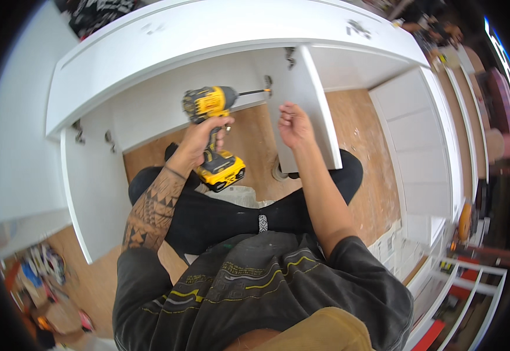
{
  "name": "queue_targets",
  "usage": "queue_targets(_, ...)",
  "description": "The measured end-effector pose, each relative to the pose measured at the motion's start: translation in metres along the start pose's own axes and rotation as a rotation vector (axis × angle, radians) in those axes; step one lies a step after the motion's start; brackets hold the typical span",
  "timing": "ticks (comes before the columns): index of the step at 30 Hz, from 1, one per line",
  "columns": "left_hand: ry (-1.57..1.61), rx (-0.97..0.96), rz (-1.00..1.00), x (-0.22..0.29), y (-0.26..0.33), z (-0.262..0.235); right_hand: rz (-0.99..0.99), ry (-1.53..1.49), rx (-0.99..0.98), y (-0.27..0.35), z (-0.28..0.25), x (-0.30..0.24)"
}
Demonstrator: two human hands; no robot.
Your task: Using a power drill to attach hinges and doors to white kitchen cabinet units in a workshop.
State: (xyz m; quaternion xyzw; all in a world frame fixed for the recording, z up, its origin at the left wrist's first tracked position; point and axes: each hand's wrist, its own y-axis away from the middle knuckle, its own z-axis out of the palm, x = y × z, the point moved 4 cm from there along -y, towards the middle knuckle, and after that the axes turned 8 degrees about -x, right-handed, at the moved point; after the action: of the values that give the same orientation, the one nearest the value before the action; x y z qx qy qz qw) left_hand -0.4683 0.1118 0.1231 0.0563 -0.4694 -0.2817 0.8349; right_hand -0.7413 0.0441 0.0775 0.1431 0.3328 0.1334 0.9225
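Note:
My left hand (201, 139) is wrapped round the grip of a yellow and black cordless drill (208, 102). Its long bit points right, and the orange-marked tip is at a metal hinge (268, 85) on a white cabinet door (318, 111). Whether the bit touches a screw there is too small to tell. My right hand (294, 126) is closed in front of the same door, just below and right of the hinge, fingers curled with the fingertips together. Anything inside those fingers is hidden. Another hinge (290, 57) shows higher up, near the door's top corner.
A second white door (94, 181) stands open at the left, with hinges (78, 132) on it. The white cabinet frame (225, 26) spans the far side. A wooden floor (363, 134) lies below. Clutter (44, 269) is at lower left, and a white rack (465, 286) at lower right.

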Motion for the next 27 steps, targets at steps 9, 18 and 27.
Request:
queue_targets(9, -0.004, -0.058, 0.086, 0.008, 0.005, 0.012, 0.004, -0.061, 0.079, -0.004, 0.025, -0.002)
queue_targets(18, -0.022, -0.038, 0.070, 0.007, 0.006, 0.014, -0.010, -0.112, 0.030, -0.008, 0.029, -0.003)
queue_targets(27, -0.005, -0.053, 0.056, 0.011, 0.007, 0.018, -0.024, -0.122, 0.045, -0.005, 0.032, -0.016)
